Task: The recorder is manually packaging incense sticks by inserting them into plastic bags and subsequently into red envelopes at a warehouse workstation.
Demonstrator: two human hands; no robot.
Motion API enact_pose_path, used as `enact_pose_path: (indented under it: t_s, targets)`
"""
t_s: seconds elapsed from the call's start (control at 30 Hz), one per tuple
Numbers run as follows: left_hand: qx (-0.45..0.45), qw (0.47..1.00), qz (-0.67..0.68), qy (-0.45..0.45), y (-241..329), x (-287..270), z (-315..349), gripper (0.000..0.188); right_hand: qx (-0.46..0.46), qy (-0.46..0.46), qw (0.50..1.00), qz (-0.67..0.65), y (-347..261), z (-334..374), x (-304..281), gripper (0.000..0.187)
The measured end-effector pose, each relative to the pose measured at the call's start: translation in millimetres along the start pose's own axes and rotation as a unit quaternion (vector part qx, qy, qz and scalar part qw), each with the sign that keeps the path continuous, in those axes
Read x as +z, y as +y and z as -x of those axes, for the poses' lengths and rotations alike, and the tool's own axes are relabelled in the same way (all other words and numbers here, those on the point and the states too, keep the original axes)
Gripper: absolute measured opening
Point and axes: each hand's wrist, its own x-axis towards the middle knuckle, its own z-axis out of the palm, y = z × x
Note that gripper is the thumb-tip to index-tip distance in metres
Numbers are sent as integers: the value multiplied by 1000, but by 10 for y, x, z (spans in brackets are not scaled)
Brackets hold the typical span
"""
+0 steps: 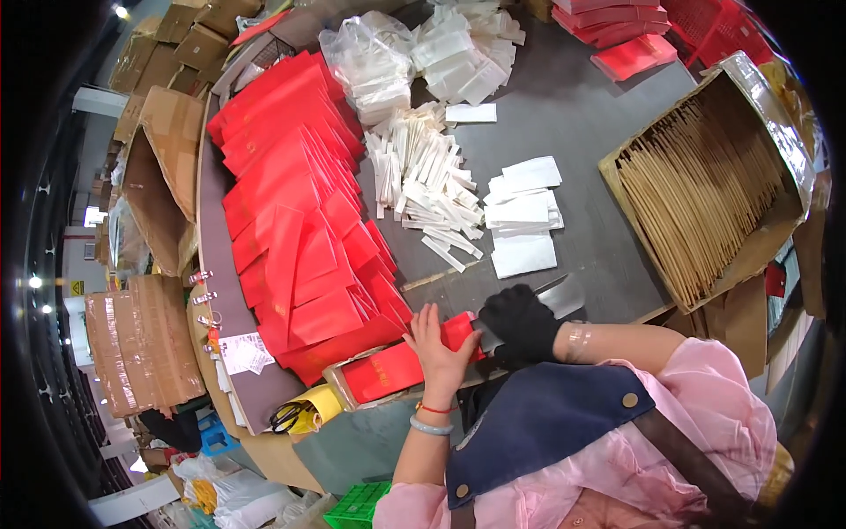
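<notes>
My bare left hand rests with fingers spread on a red paper packet with gold print, lying in a narrow cardboard tray at the near table edge. Its thumb reaches toward my right hand, which wears a black glove. The gloved fingers are curled around a shiny flat metal piece at the packet's right end; its exact kind is unclear, as the glove covers its middle. Large overlapping rows of red packets lie to the left. White slips are stacked just beyond my right hand.
Many narrow white strips lie mid-table, with clear plastic bags behind. An open carton of upright brown sheets stands at right. More red packets lie far right. A yellow holder with black-handled scissors sits near left.
</notes>
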Motion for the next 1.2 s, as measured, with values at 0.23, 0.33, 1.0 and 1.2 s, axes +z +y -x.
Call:
enact_pose_path:
  t_s: [0.23, 0.33, 1.0, 1.2]
  targets:
    - [232, 967, -91, 42, -10, -66, -910, 40, 75, 306, 948, -34, 695, 582, -318, 52]
    - [219, 968, -121, 6, -231, 24, -1160, 19, 283, 393, 874, -40, 1173, 1253, -610, 41]
    - [314, 947, -56, -38, 622, 488, -1056, 30, 535, 455, 703, 116, 2106, 2540, -521, 31]
    - [320, 946, -37, -30, 585, 481, -1038, 24, 182, 642, 723, -178, 1270, 1910, -697, 15]
